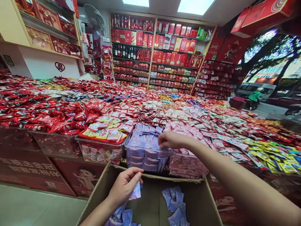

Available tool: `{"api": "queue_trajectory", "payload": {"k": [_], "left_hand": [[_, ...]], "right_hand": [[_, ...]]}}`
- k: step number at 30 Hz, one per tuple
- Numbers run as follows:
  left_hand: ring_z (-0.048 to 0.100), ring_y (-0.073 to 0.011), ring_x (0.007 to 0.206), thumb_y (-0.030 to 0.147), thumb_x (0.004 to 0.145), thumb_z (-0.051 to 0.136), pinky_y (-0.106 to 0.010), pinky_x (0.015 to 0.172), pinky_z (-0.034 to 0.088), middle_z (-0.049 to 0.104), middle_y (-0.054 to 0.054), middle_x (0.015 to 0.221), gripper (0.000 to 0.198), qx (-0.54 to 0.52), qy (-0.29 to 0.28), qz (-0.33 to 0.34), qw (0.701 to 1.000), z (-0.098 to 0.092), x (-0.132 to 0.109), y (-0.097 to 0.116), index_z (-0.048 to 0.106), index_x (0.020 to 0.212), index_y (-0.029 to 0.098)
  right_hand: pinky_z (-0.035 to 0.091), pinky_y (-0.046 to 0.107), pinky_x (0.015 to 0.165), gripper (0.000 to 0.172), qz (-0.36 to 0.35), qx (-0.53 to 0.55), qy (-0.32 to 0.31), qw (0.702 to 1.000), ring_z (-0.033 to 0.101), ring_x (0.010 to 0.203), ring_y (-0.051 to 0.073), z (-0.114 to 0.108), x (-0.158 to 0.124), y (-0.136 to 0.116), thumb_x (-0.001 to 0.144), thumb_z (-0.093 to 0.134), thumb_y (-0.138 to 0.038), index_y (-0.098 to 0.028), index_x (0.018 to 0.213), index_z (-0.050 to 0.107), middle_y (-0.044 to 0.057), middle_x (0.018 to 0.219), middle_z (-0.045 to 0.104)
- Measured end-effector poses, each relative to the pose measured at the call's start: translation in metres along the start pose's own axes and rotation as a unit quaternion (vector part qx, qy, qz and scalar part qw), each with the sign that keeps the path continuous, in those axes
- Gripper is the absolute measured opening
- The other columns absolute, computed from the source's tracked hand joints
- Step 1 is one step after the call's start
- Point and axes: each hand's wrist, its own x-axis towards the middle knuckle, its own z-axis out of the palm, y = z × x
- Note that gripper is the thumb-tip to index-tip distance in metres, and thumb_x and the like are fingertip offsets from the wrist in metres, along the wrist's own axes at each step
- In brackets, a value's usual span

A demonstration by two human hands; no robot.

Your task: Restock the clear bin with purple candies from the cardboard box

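The left hand (124,186) hangs over an open cardboard box (98,191), its grip closed, thumb and fingers pinching a purple packet (135,192) by its top edge. More purple packets lie loose in the box (175,204), some under the left wrist and some to the right.

The right hand (172,140) reaches forward onto a clear bin (143,158) just behind the box. Its fingers curl down on the purple sweets (144,135) heaped at the bin's right edge. I cannot tell whether that grip has hold of one.

A bin of pink sweets (185,164) stands just beside it on the right, and a bin of mixed sweets (101,150) on the left. Red sweets (47,110) cover the tabletop beyond. Shelves (155,47) of red boxes line the back wall.
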Motion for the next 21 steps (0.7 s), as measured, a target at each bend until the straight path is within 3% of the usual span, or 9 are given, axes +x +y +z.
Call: {"api": "queue_trajectory", "payload": {"k": [3,9,21], "left_hand": [[0.053,-0.0126,0.055,0.031,0.076,0.055,-0.020,0.051,0.038,0.061,0.000,0.059,0.021,-0.001,-0.003,-0.011,1.000,-0.0004,0.0005,-0.0023,0.061,0.087,0.015],[0.051,-0.0120,0.053,0.034,0.076,0.053,-0.020,0.049,0.038,0.060,0.001,0.059,0.023,0.002,-0.006,-0.016,1.000,0.0008,0.0011,-0.0055,0.060,0.088,0.016],[0.052,-0.0130,0.057,0.033,0.078,0.050,-0.021,0.053,0.040,0.059,0.000,0.060,0.024,0.049,-0.024,-0.005,0.998,0.0041,0.0003,-0.0062,0.062,0.091,0.017]], "right_hand": [[0.037,0.020,0.051,0.011,0.006,0.003,-0.022,1.000,0.054,0.060,0.013,-0.0012,-0.0006,0.0001,0.065,0.058,-0.018,-0.014,0.073,0.065,0.001,0.065,0.063],[0.035,0.018,0.048,0.018,0.015,0.002,-0.081,0.997,0.051,0.057,0.011,-0.0035,-0.0027,0.0025,0.069,0.053,-0.025,-0.014,0.077,0.064,0.002,0.066,0.062],[0.030,0.021,0.048,0.025,0.016,-0.058,-0.079,0.995,0.046,0.056,0.012,-0.0028,-0.0043,-0.0041,0.074,0.043,-0.025,-0.013,0.076,0.064,0.005,0.067,0.061]]}}
